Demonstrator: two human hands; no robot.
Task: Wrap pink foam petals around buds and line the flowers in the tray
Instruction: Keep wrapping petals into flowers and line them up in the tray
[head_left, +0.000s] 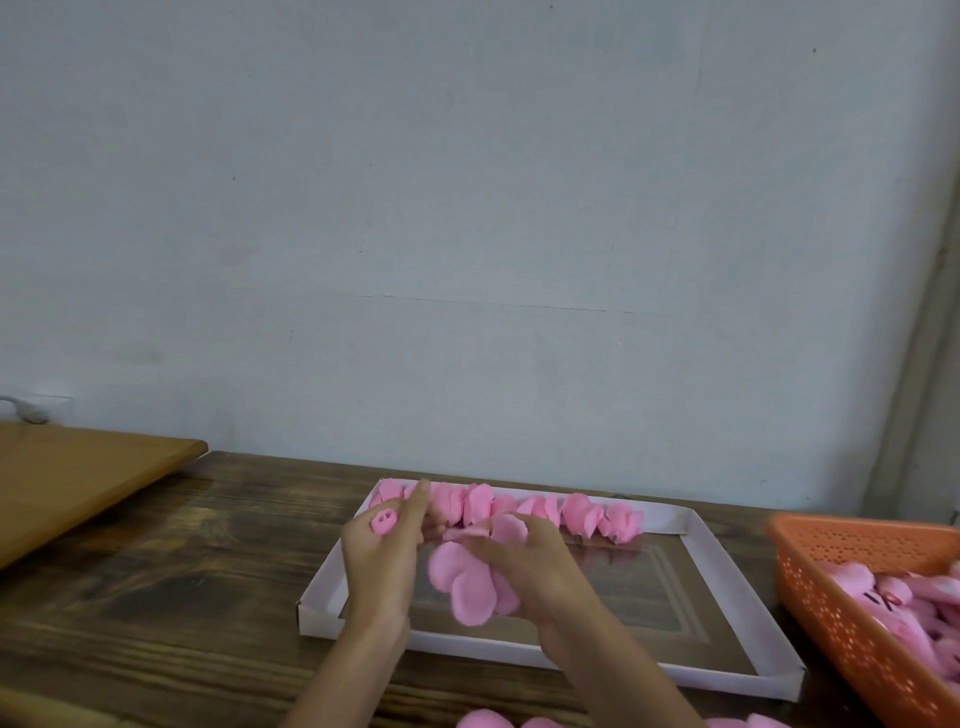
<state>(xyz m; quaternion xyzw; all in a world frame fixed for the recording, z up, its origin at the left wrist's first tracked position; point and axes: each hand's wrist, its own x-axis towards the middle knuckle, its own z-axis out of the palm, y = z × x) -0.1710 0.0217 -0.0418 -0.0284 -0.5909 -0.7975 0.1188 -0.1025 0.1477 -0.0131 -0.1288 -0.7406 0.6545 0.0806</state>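
A shallow white tray (737, 597) lies on the dark wooden table. Along its far edge runs a row of several finished pink foam flowers (576, 512). My left hand (379, 566) is above the tray's left side and holds a small rolled pink bud (384, 519) between thumb and fingers. My right hand (535, 571) is beside it and grips a cluster of flat pink foam petals (467, 582) that hang down toward the tray. The two hands nearly touch over the tray.
An orange perforated basket (831, 597) with several pink foam pieces stands at the right. More loose pink petals (483, 719) lie at the table's near edge. A lighter wooden board (78, 478) sits at the left. A pale wall stands behind the table.
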